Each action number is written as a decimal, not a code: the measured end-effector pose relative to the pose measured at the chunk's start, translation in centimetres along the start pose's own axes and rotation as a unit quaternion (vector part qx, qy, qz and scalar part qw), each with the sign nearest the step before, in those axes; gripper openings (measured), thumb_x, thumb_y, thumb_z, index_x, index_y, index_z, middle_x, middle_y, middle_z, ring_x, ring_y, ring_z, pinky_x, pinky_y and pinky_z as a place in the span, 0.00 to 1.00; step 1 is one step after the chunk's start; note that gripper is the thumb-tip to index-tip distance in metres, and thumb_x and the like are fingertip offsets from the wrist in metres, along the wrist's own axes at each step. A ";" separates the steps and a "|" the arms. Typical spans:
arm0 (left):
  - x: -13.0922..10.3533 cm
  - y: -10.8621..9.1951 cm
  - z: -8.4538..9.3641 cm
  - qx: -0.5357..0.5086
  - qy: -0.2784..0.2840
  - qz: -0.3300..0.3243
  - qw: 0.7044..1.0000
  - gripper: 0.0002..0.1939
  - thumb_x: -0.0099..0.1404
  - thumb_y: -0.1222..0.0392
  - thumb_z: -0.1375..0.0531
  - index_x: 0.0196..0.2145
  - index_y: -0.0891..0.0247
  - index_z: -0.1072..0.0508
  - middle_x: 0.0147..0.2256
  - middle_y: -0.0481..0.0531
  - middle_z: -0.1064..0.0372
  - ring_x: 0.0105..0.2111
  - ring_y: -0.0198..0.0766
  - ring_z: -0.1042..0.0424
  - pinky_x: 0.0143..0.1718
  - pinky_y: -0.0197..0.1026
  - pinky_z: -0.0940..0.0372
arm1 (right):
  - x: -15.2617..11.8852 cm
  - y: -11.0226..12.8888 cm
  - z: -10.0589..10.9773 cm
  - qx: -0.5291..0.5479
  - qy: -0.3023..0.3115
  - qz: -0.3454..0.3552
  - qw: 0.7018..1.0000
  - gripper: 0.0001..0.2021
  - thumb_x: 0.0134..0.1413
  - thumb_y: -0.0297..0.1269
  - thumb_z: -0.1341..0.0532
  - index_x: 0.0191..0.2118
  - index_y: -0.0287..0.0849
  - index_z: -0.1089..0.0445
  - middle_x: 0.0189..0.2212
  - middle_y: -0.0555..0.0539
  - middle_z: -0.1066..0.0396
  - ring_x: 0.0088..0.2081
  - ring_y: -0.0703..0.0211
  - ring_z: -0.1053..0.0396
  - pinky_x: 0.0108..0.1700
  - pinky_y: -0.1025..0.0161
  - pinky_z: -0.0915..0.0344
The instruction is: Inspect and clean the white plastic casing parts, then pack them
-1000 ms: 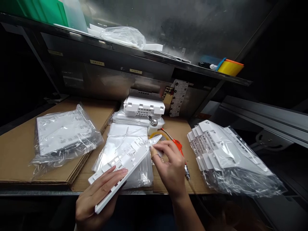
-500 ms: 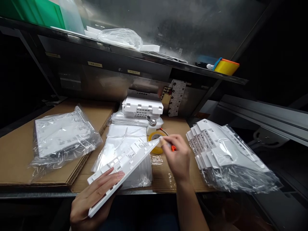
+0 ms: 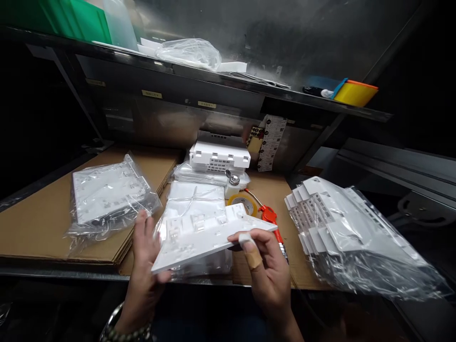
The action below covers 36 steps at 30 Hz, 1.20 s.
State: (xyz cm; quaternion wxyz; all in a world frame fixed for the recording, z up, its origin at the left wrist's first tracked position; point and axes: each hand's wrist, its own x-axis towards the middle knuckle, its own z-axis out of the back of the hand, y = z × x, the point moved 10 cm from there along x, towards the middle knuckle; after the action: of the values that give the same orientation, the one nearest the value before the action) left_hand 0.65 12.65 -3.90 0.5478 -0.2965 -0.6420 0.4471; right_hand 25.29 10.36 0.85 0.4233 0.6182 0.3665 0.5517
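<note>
A white moulded plastic panel with clips and cut-outs is held tilted above the bench. My right hand grips its right part, with a tan plaster on the thumb and a small white wad between the thumb and the panel. My left hand, blurred, is at the panel's left corner. Its fingers are stretched up and apart, and its thumb shows below the edge. Beneath the panel lie clear plastic bags. A yellow tape roll and a red-handled air gun lie just behind my right hand.
Bagged white panels lie on the cardboard at left and in a pile at right. Behind stand more white panels and a small metal-topped bottle. A metal shelf crosses above, holding a green bin and a yellow container.
The panel has turned nearer to level. My right hand has moved from its far tip to grip its lower edge. My left hand has loosened, its fingers now spread. The view has shifted slightly.
</note>
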 end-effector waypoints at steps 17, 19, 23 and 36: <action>0.3 -2.1 -8.0 -0.570 0.095 0.364 0.730 0.32 0.77 0.46 0.59 0.65 0.68 0.34 0.57 0.67 0.26 0.60 0.61 0.29 0.66 0.69 0.44 | -3.5 5.1 -7.3 -0.182 0.148 0.194 0.953 0.08 0.58 0.28 0.32 0.44 0.42 0.22 0.35 0.45 0.27 0.35 0.59 0.25 0.37 0.65 0.25; 0.2 -2.3 -8.3 -0.574 0.098 0.365 0.727 0.31 0.77 0.46 0.59 0.65 0.68 0.34 0.57 0.66 0.26 0.59 0.60 0.29 0.66 0.67 0.44 | -4.0 5.5 -8.5 -0.189 0.160 0.220 0.944 0.08 0.58 0.27 0.32 0.44 0.40 0.22 0.33 0.45 0.26 0.33 0.58 0.26 0.36 0.64 0.26; 0.5 -2.3 -8.0 -0.572 0.088 0.358 0.732 0.31 0.77 0.48 0.60 0.65 0.68 0.34 0.57 0.66 0.26 0.59 0.60 0.28 0.66 0.67 0.43 | -4.2 5.1 -8.6 -0.216 0.173 0.230 0.933 0.07 0.58 0.25 0.34 0.42 0.40 0.23 0.31 0.45 0.26 0.31 0.58 0.28 0.32 0.63 0.28; 0.9 -0.6 -5.4 -0.446 0.112 0.337 0.822 0.28 0.76 0.47 0.55 0.56 0.66 0.24 0.56 0.64 0.25 0.63 0.59 0.34 0.64 0.67 0.42 | -2.1 2.3 -2.7 -0.270 0.092 0.165 0.944 0.06 0.61 0.28 0.34 0.43 0.44 0.22 0.37 0.47 0.27 0.36 0.59 0.27 0.38 0.63 0.29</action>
State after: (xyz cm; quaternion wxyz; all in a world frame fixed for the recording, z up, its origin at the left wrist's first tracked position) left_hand 5.78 14.52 -2.98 0.2386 -0.7543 -0.5656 0.2327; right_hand 22.36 7.83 2.33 0.4420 0.4792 0.1343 0.7463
